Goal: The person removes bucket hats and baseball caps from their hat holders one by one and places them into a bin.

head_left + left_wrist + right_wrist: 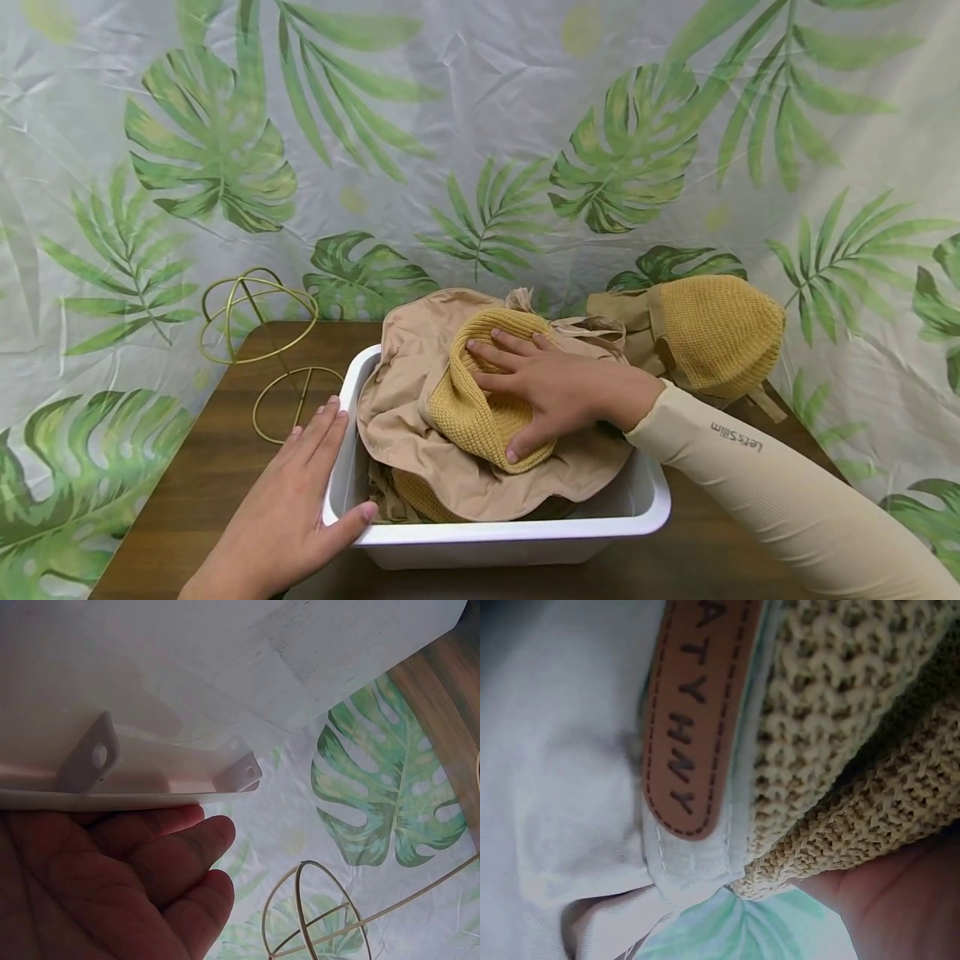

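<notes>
A hat with a tan fabric brim and a yellow knitted crown [480,408] lies on top in a white basin [517,531], its crown dented inward. My right hand [551,387] presses into the crown with fingers spread. In the right wrist view, a brown label [697,720] is stitched between the pale fabric [577,772] and the knit. My left hand [288,492] rests against the basin's left rim, fingers straight along the outside and thumb at the front corner. More knitted material [422,497] shows beneath the brim, mostly hidden.
A second yellow knitted hat [720,333] sits at the back right of the dark wooden table [187,483]. To the basin's left stands a gold wire stand [258,321] with looped rings. Leaf-patterned cloth [480,125] hangs behind.
</notes>
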Tool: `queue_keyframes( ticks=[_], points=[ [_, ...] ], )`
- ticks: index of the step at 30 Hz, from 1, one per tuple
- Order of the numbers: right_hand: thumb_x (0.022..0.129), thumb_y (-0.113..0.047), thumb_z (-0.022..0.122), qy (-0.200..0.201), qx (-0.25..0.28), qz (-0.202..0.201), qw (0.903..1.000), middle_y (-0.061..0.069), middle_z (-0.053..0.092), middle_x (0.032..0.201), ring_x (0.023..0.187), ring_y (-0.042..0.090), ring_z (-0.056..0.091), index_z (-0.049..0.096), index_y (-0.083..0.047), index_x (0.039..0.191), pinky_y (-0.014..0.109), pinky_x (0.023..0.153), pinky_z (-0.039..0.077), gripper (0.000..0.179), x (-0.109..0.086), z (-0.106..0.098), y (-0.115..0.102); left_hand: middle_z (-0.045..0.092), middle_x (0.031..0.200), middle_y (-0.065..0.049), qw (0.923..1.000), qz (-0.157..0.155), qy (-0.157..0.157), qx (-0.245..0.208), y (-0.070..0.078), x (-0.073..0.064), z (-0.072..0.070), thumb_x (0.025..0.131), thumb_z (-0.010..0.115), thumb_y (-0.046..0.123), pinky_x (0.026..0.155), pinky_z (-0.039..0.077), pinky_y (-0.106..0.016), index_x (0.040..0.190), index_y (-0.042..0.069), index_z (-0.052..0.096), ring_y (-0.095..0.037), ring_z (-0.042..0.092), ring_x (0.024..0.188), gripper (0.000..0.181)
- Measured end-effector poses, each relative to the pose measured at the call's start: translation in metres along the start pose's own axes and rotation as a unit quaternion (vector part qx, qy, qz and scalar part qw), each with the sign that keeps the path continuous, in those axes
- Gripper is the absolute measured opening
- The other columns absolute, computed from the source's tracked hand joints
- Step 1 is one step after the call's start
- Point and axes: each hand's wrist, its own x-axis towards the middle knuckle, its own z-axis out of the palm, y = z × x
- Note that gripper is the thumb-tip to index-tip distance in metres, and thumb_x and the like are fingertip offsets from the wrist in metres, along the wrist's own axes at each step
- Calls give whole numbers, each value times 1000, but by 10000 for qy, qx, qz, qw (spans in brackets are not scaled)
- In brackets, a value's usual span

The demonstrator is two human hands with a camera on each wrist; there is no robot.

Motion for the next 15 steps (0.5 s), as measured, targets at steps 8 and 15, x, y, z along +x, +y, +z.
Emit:
queue_keyframes(
  ticks=[8, 15],
  points=[
    [80, -82, 50, -144, -72, 11, 9999, -2, -7, 166, 150, 31, -8, 25, -22, 158, 71, 111, 7, 102, 1, 5, -2, 35, 155, -21, 10000, -45, -81, 14, 2, 1, -1, 86, 67, 52, 118, 3, -22, 147, -9, 39, -33, 31, 144, 91],
    [79, -83, 50, -210, -163, 28, 9996, -6, -7, 166, 150, 29, -9, 26, -24, 158, 70, 112, 7, 102, 4, 7, -6, 34, 156, -20, 9999, -87, -126, 31, 3, 1, -2, 86, 67, 52, 118, 3, -22, 148, -8, 38, -31, 31, 144, 91]
  ],
)
